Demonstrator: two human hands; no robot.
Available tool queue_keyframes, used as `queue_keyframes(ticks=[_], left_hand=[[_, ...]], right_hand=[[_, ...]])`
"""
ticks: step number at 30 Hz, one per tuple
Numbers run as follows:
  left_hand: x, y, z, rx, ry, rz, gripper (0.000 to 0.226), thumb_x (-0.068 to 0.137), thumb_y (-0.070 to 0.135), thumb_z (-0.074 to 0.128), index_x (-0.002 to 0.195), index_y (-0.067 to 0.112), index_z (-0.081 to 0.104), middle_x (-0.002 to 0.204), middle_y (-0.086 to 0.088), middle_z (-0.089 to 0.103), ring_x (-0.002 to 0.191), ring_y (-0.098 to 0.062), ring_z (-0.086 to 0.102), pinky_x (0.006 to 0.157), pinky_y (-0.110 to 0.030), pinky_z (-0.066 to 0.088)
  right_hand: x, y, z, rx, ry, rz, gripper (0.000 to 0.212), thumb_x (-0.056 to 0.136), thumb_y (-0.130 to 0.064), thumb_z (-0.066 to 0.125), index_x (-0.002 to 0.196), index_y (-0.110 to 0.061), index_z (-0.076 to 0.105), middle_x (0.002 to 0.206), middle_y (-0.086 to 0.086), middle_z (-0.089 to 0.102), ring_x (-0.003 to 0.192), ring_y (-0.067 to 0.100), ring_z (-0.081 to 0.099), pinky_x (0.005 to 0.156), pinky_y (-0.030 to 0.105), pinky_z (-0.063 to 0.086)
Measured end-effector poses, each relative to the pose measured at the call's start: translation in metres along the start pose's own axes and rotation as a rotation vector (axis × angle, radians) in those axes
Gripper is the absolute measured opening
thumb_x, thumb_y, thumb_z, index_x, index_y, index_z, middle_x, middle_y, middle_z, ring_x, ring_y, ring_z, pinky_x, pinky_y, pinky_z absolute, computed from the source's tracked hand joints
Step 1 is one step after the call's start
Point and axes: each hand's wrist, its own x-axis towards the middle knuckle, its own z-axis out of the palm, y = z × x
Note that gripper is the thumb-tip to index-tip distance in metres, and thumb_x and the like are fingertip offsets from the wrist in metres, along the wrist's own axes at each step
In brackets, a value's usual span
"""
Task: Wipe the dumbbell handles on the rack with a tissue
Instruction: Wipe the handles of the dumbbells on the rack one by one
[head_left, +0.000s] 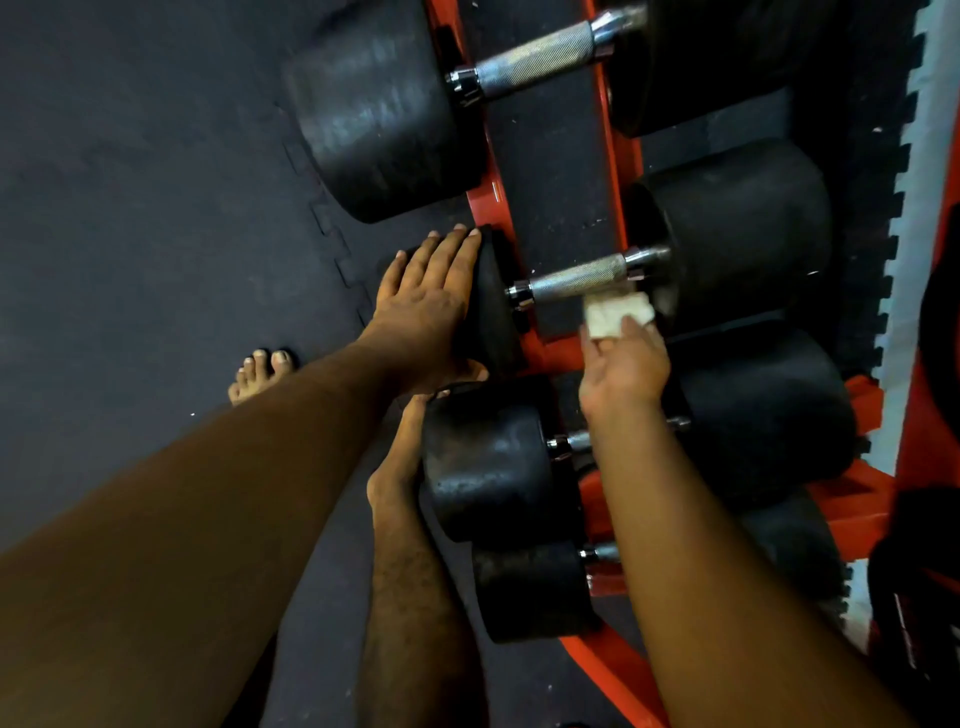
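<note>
- The left hand (434, 291) lies flat, fingers straight, pressed against the outer end of a black dumbbell weight (493, 301) on the rack, seemingly steadying it.
- The right hand (623, 364) pinches a folded white tissue (618, 312) between fingers and thumb, palm turned up.
- The tissue sits just beneath the silver ridged handle (579, 278) of that same dumbbell, touching it or nearly so; which one cannot be told.
- Judging by this, the wiping of this middle handle is under way, not finished.
- Above it, a larger dumbbell's handle (535, 60) is bare; nothing shows whether it has been wiped.
- Below, two more handles are mostly hidden behind the right forearm.
- All rest on a red rack (618, 156) standing on dark floor mats (156, 208).
- How many handles remain cannot be judged.
</note>
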Motion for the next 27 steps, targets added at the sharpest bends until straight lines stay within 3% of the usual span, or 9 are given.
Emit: queue_keyframes(ticks=[3,6,8,10,12,16,21,24,27], left_hand=[[0.0,0.001,0.0,0.007,0.009,-0.002,0.148,0.063,0.056,0.09,0.161,0.017,-0.014,0.171,-0.002,-0.009,0.157,-0.025,-0.01,0.124,-0.047,-0.006],[0.0,0.001,0.0,0.007,0.015,0.0,0.148,0.063,0.055,0.09,0.161,0.017,-0.014,0.171,-0.003,-0.009,0.157,-0.025,-0.009,0.125,-0.047,-0.005],[0.001,0.0,0.0,0.01,0.009,0.005,0.148,0.063,0.056,0.09,0.161,0.016,-0.014,0.171,-0.003,-0.009,0.157,-0.026,-0.009,0.125,-0.048,-0.005],[0.001,0.0,0.0,0.011,0.007,0.005,0.148,0.062,0.057,0.089,0.161,0.016,-0.013,0.171,-0.003,-0.009,0.157,-0.026,-0.009,0.125,-0.048,-0.004],[0.001,-0.001,0.001,0.019,0.016,0.006,0.148,0.062,0.057,0.089,0.161,0.016,-0.012,0.171,-0.003,-0.008,0.157,-0.026,-0.008,0.125,-0.049,-0.004],[0.001,0.001,-0.002,0.014,-0.006,0.002,0.148,0.063,0.056,0.09,0.161,0.016,-0.014,0.171,-0.003,-0.009,0.157,-0.025,-0.01,0.126,-0.048,-0.004],[0.0,0.0,-0.001,0.02,0.008,0.007,0.147,0.063,0.056,0.09,0.161,0.016,-0.013,0.171,-0.004,-0.008,0.157,-0.026,-0.009,0.126,-0.049,-0.004],[0.0,0.001,-0.001,0.021,-0.004,0.0,0.148,0.063,0.056,0.09,0.161,0.017,-0.015,0.171,-0.003,-0.011,0.157,-0.025,-0.011,0.125,-0.048,-0.005],[0.0,0.001,-0.002,0.014,-0.005,-0.001,0.148,0.064,0.055,0.09,0.161,0.017,-0.015,0.171,-0.002,-0.012,0.157,-0.025,-0.012,0.125,-0.047,-0.006]], right_hand=[[-0.003,-0.005,0.041,0.29,-0.098,0.068,0.023,0.1,-0.021,0.041,0.099,-0.015,0.063,0.102,0.008,0.067,0.101,0.024,0.062,0.107,0.041,0.043],[-0.013,0.007,0.059,0.197,-0.117,0.047,0.014,0.09,-0.026,0.056,0.098,-0.019,0.065,0.098,0.003,0.065,0.103,0.023,0.06,0.114,0.047,0.038],[-0.011,-0.006,0.054,0.104,-0.203,0.056,0.006,0.089,-0.024,0.061,0.092,-0.019,0.064,0.086,0.0,0.065,0.094,0.021,0.061,0.109,0.045,0.043],[-0.001,-0.02,0.048,0.145,-0.277,0.093,0.008,0.094,-0.022,0.057,0.09,-0.018,0.063,0.081,-0.001,0.064,0.088,0.017,0.061,0.094,0.038,0.049],[0.0,-0.017,0.047,0.2,-0.286,0.118,0.01,0.096,-0.026,0.057,0.09,-0.02,0.063,0.085,-0.001,0.062,0.089,0.015,0.059,0.088,0.036,0.048],[-0.013,0.005,0.047,-0.01,-0.292,0.14,0.013,0.092,-0.029,0.068,0.1,-0.019,0.066,0.093,0.0,0.067,0.086,0.015,0.065,0.073,0.029,0.056],[-0.004,-0.014,0.053,0.261,-0.241,0.062,0.016,0.099,-0.029,0.059,0.093,-0.015,0.063,0.082,0.0,0.063,0.081,0.014,0.06,0.081,0.029,0.05],[-0.01,0.019,0.047,-0.122,-0.298,0.072,0.025,0.095,-0.038,0.065,0.11,-0.018,0.067,0.1,0.002,0.071,0.098,0.019,0.067,0.092,0.038,0.054],[-0.015,0.038,0.035,-0.422,-0.396,0.087,0.022,0.092,-0.037,0.069,0.108,-0.023,0.068,0.115,0.009,0.072,0.115,0.028,0.065,0.104,0.05,0.05]])
